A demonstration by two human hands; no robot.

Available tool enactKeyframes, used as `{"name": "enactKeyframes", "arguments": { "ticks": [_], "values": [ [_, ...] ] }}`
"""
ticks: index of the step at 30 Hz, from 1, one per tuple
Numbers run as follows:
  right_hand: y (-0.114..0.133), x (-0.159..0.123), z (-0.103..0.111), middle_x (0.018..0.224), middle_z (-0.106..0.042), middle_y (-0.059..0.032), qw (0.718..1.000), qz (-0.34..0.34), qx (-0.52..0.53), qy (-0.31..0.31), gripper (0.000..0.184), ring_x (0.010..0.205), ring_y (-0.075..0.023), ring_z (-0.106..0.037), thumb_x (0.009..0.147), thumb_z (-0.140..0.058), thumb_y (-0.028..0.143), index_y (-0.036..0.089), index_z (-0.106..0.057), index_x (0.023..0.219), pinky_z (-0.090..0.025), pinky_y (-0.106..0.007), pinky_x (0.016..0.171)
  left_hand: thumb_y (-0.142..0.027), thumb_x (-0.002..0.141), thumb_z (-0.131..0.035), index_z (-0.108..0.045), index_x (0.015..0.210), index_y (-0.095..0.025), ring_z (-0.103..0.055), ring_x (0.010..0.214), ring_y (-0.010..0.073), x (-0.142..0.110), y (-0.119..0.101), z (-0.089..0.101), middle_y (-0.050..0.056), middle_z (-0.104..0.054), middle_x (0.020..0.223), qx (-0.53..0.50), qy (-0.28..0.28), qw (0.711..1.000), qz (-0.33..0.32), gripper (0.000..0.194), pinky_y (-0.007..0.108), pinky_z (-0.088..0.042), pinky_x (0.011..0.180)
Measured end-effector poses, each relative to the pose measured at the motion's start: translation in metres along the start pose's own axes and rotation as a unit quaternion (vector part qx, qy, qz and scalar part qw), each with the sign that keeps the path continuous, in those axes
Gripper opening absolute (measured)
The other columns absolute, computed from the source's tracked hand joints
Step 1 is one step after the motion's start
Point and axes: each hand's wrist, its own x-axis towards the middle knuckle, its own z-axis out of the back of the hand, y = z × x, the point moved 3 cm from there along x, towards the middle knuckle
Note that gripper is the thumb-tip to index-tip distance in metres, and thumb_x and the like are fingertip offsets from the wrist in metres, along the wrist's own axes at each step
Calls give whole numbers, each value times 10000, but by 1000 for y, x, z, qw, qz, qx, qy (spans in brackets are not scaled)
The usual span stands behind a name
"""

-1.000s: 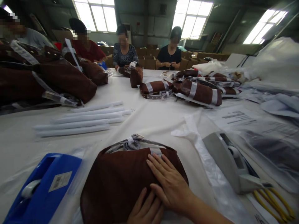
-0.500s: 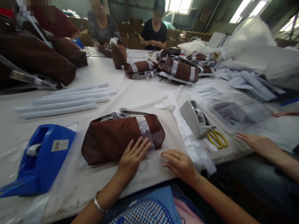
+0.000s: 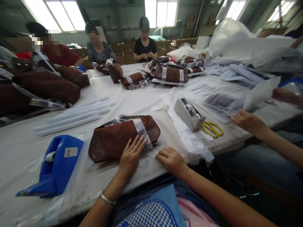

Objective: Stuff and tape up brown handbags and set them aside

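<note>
A brown handbag [image 3: 113, 140] lies on its side on the white-covered table [image 3: 139, 105]. A strip of clear tape or film [image 3: 140, 126] wraps around its right part. My left hand [image 3: 131, 154] rests on the bag's front, fingers stretched out, fingertips at the lower end of the strip. Just right of the bag, my right hand [image 3: 170, 160] lies on the table near its edge, apart from the bag. Its fingers are curled in together and nothing shows in them.
To the left stands a blue tape dispenser [image 3: 60, 167], with white paper rolls [image 3: 78, 115] behind it. A grey tape dispenser [image 3: 189, 113] and yellow-handled scissors [image 3: 213, 129] sit to the right. A neighbour's hand [image 3: 248, 123] holds a translucent sheet [image 3: 261, 93]. More wrapped bags [image 3: 170, 74] lie farther back.
My right hand's fingers have curled in beside the bag. My left hand still lies flat on it. The neighbour's hand now has a sheet lifted. The view has tilted up.
</note>
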Motion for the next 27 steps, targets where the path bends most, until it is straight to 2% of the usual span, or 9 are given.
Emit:
{"name": "enactKeyframes", "arguments": {
  "ticks": [6,10,13,15,17,18,20,27],
  "values": [
    [25,-9,9,819,-653,-18,999,29,4,-26,95,773,-176,-539,959,-572,185,192,-636,889,-394,-325,756,30,910,-319,-284,1549,-224,-304,1478,216,-2,2,-1,42,-390,1564,-11,-23,1000,-8,689,485,-267,1209],
    [33,-14,6,880,-680,-23,996,47,47,-64,107,820,-174,-570,959,-538,159,189,-638,980,-427,-321,797,14,924,-323,-309,1539,-218,-314,1474,216,-3,3,-2,54,-412,1551,-18,-20,1000,-10,658,487,-266,1212],
    [31,-12,0,1031,-699,-74,996,-7,78,-51,227,948,-213,-596,948,-584,233,168,-611,1164,-458,-347,863,2,934,-328,-318,1535,-214,-342,1460,215,-3,3,-2,63,-438,1533,-17,-26,999,-13,639,484,-284,1208],
    [28,-10,-4,1048,-700,-91,994,-58,89,-26,319,965,-232,-606,927,-637,294,159,-600,1213,-472,-363,855,-5,942,-332,-310,1538,-210,-357,1451,218,-2,2,0,67,-447,1525,-11,-34,999,-16,631,484,-295,1205],
    [26,-8,-5,953,-709,-60,993,-74,95,-14,199,896,-217,-615,935,-633,283,193,-652,1111,-471,-354,809,-6,946,-336,-296,1544,-209,-369,1444,219,-1,1,1,66,-449,1522,2,-43,999,-20,632,480,-305,1203],
    [25,-7,-4,902,-708,-41,993,-68,94,-17,119,857,-203,-614,949,-611,256,211,-674,1040,-464,-346,788,-5,947,-337,-289,1546,-211,-376,1439,220,0,1,2,65,-450,1520,9,-47,999,-23,636,476,-311,1201],
    [23,-6,1,865,-708,-26,995,-46,83,-29,120,835,-187,-611,971,-572,216,226,-691,969,-453,-339,779,-5,950,-343,-277,1551,-218,-390,1429,220,1,2,5,66,-452,1517,19,-52,998,-30,641,462,-328,1195],
    [11,-13,24,959,-719,-52,996,18,49,-71,192,950,-202,-622,989,-521,167,197,-688,1078,-491,-360,877,-12,967,-347,-224,1565,-222,-426,1404,206,11,18,19,55,-447,1520,36,-53,997,-45,646,399,-388,1162]
  ]
}}
